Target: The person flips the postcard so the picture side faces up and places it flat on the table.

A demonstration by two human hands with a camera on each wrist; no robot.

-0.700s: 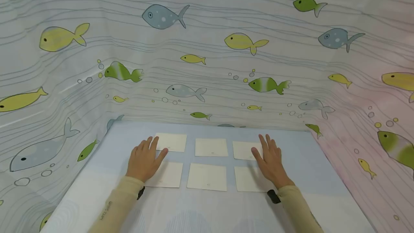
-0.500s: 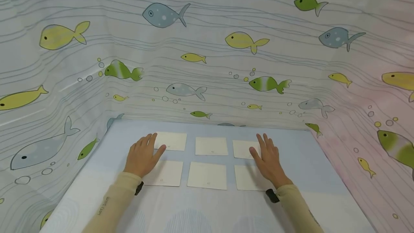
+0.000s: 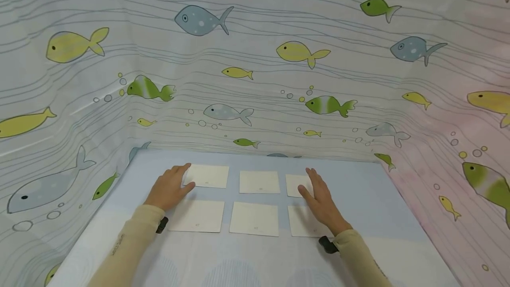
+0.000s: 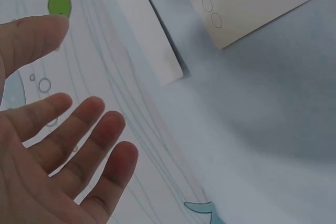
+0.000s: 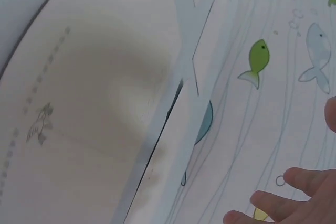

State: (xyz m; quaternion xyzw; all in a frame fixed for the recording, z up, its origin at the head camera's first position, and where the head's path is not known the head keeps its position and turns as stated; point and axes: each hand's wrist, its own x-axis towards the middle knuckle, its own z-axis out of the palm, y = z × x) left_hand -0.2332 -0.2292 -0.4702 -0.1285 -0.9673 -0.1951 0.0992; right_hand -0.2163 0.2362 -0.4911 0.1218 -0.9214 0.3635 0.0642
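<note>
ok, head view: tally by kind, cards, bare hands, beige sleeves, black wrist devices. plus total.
Pale cards: 6 (two rows of 3)
Left hand and right hand: 2
Beige sleeves: 2
Black wrist devices: 2
Total: 12

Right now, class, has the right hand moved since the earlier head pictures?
Yes: the right hand has shifted left against the far row's rightmost card, hiding more of it.
</note>
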